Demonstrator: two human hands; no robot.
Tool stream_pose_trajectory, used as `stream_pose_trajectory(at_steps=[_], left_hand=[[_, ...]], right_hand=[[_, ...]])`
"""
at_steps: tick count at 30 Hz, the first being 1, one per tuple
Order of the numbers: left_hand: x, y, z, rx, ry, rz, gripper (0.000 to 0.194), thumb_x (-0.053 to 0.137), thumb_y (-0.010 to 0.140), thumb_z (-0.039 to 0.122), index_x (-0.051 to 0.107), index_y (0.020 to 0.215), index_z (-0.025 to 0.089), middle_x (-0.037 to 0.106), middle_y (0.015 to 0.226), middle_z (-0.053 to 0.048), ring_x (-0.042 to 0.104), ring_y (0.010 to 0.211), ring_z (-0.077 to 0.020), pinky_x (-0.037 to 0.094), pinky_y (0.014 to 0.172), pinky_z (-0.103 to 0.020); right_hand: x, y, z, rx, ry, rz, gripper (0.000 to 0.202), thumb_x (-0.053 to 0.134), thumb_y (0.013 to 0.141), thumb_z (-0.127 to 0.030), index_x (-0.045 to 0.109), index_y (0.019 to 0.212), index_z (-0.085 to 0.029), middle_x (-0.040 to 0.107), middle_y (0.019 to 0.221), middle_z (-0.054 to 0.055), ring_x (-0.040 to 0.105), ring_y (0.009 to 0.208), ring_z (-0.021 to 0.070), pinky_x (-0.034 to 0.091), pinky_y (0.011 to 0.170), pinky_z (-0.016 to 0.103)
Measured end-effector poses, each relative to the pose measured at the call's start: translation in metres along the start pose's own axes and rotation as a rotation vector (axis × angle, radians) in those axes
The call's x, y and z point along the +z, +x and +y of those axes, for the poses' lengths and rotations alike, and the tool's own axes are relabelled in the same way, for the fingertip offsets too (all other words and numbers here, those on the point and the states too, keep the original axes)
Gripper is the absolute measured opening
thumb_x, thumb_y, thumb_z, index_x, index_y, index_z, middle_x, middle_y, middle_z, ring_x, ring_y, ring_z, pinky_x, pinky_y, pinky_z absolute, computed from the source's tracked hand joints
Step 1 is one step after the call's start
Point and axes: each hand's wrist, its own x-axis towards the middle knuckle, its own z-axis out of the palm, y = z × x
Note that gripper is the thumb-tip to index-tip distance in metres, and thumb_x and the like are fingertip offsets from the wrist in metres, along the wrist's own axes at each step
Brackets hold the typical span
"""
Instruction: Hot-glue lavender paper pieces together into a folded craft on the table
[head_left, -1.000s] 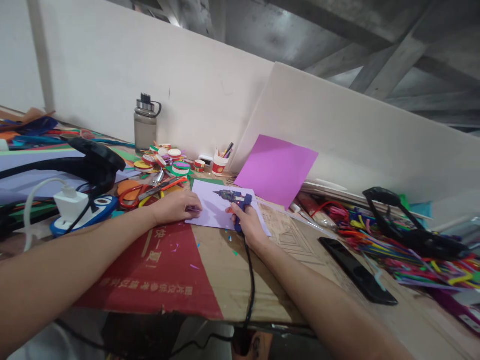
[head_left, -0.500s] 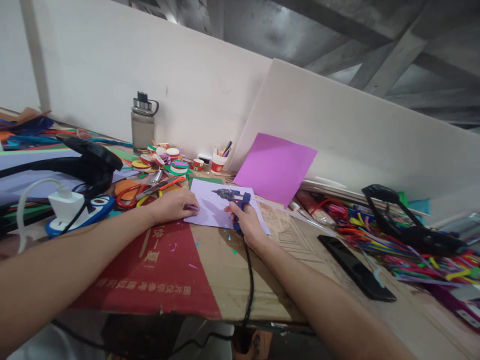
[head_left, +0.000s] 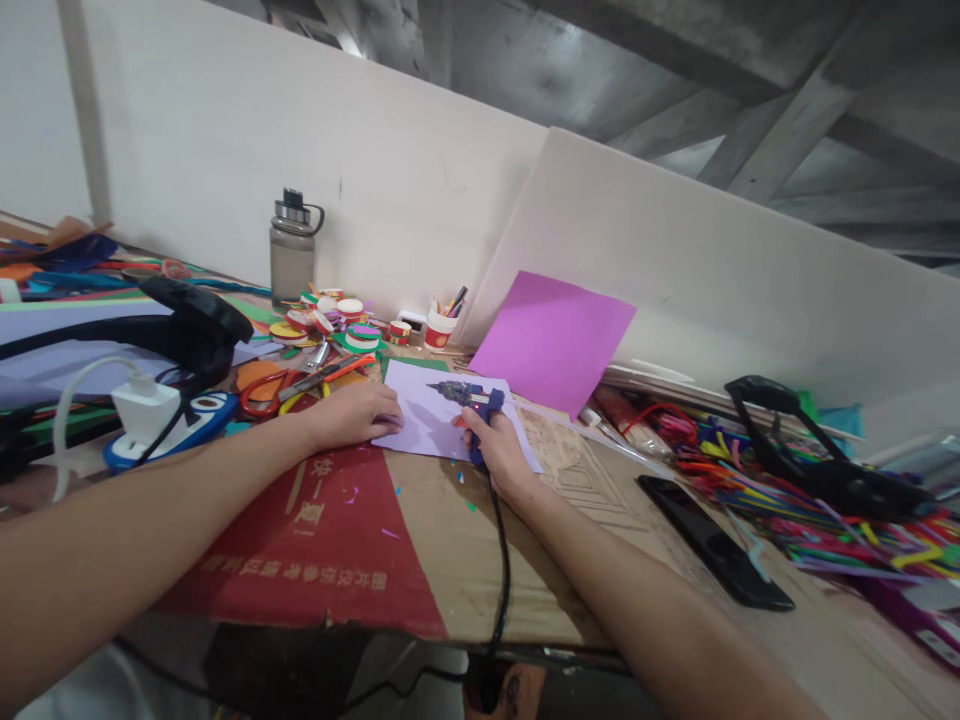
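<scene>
My right hand [head_left: 495, 445] is wrapped round the handle of a dark blue glue gun [head_left: 469, 396], its nozzle pointing left. Under the gun lies a lilac paper sheet [head_left: 420, 440] on the cardboard. My left hand [head_left: 360, 413] rests at the sheet's left edge with its fingers pressed together; whatever they pinch, if anything, is too small to name. A black cable [head_left: 501, 570] runs from the gun's handle down over the table's front edge.
Scissors [head_left: 259, 393], paper rolls [head_left: 350, 310], a cup of pens [head_left: 439, 328] and a bottle [head_left: 292, 255] stand or lie behind my left hand. On the right are a phone [head_left: 712, 540] and colourful pipe cleaners [head_left: 795, 510]. A purple sheet [head_left: 555, 335] leans at the back.
The whole view has shifted slightly, so things appear a little further right and lower. Both hands keep nearly the same places, the glue gun still above the lilac sheet.
</scene>
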Motion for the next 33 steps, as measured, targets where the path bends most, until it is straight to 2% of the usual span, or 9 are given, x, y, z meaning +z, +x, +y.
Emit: stream_pose_trajectory(at_steps=[4,10,16,24,33], left_hand=[[-0.0012,0.0012,0.0013,-0.01,-0.02,-0.019,0.018,0.055,0.088,0.021,0.071,0.095,0.017,0.07,0.096,-0.007,0.061,0.092,-0.0168,0.041,0.084,-0.025],[-0.0007,0.0018,-0.0012,-0.067,-0.008,-0.052,0.018,0.056,0.089,0.026,0.072,0.093,0.018,0.072,0.096,-0.005,0.062,0.092,-0.0171,0.042,0.083,-0.025],[0.0004,0.0009,-0.001,-0.021,-0.012,-0.019,0.019,0.054,0.09,0.024,0.072,0.09,0.017,0.071,0.094,-0.006,0.061,0.09,-0.0156,0.041,0.082,-0.024],[0.0009,0.0016,-0.0024,-0.065,-0.02,-0.014,0.016,0.058,0.087,0.024,0.072,0.088,0.017,0.072,0.089,-0.004,0.062,0.086,-0.015,0.041,0.079,-0.023],[-0.0001,0.0006,-0.0019,-0.047,0.036,0.005,0.019,0.057,0.089,0.028,0.072,0.09,0.018,0.071,0.091,-0.005,0.061,0.088,-0.0162,0.041,0.081,-0.025]], right_hand=[[-0.0002,0.0001,0.0002,0.001,0.003,-0.002,0.035,0.06,0.075,-0.051,0.066,0.072,-0.017,0.052,0.055,-0.001,0.044,0.05,0.011,0.034,0.05,0.025],[-0.0003,0.0004,0.0006,0.01,-0.005,0.0,0.034,0.058,0.076,-0.049,0.066,0.074,-0.016,0.052,0.057,-0.001,0.046,0.051,0.0113,0.034,0.05,0.025],[0.0004,-0.0001,-0.0017,0.005,0.009,0.001,0.034,0.059,0.075,-0.05,0.066,0.073,-0.017,0.052,0.055,-0.001,0.045,0.05,0.0113,0.035,0.051,0.025],[-0.0005,0.001,0.0013,-0.007,-0.006,-0.014,0.036,0.058,0.076,-0.051,0.066,0.074,-0.016,0.052,0.056,-0.001,0.045,0.051,0.0109,0.034,0.05,0.025],[-0.0007,0.0012,0.0018,-0.003,-0.031,-0.012,0.033,0.056,0.079,-0.047,0.066,0.075,-0.016,0.052,0.057,0.0,0.046,0.051,0.0114,0.035,0.051,0.025]])
